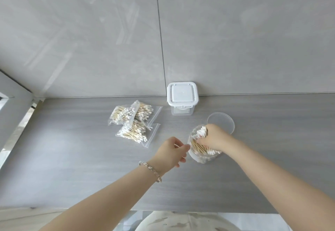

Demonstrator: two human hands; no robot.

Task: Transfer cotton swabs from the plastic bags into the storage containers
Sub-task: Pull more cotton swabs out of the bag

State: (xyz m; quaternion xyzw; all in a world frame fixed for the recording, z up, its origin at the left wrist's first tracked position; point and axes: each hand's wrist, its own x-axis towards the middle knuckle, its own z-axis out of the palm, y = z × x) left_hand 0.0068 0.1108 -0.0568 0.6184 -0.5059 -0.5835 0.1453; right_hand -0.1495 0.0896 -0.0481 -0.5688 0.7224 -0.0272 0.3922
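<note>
A clear round jar [194, 155] stands on the grey counter, partly filled with cotton swabs. My right hand [213, 138] grips a bundle of cotton swabs [200, 134] over the jar's mouth, white tips showing on both sides of my fingers. My left hand [173, 150] holds the jar's left side with curled fingers. Three clear plastic bags of wooden-stick swabs [133, 121] lie overlapping to the left of the jar. A square clear container with a shut white clip lid [182, 95] stands against the wall behind.
The jar's round clear lid [222, 121] lies flat just behind my right hand. A tiled grey wall [163, 40] rises behind the counter. The counter's front edge [163, 210] runs near the bottom of the frame. A window frame [14, 103] borders the left.
</note>
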